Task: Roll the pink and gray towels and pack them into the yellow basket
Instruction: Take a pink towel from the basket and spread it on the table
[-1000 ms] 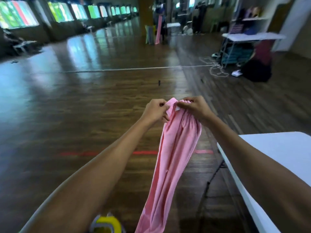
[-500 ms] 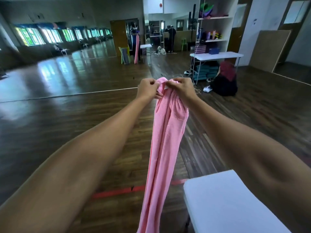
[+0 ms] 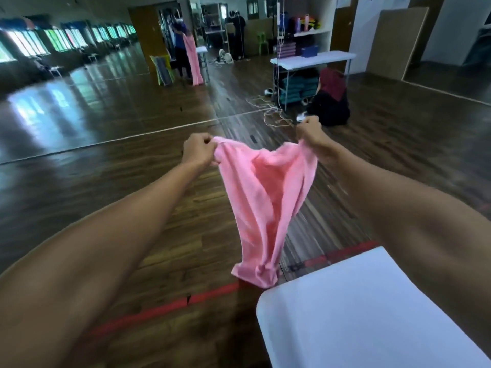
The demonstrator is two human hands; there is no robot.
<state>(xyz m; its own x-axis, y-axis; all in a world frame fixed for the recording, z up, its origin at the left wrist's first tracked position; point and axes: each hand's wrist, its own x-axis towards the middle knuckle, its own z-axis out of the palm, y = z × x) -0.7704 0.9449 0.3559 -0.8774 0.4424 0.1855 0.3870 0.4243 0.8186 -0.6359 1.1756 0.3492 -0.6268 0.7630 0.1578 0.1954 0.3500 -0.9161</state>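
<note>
The pink towel (image 3: 265,197) hangs in the air in front of me, stretched between both hands and sagging in the middle. My left hand (image 3: 198,150) grips its upper left corner in a fist. My right hand (image 3: 309,131) grips the upper right corner, a little higher and farther away. The towel's lower end bunches just above the near corner of the white table (image 3: 358,314). The gray towel and the yellow basket are out of view.
The white table fills the lower right. Dark wooden floor with a red tape line (image 3: 164,306) lies below. A person in dark clothes (image 3: 330,104) sits on the floor by a far white table (image 3: 313,59) with cables around. A wall mirror stands at the back.
My hands have moved apart, spreading the towel's top edge from a bunched strip into a wide sagging sheet. The camera has tilted up and the towel's lower end has risen.
</note>
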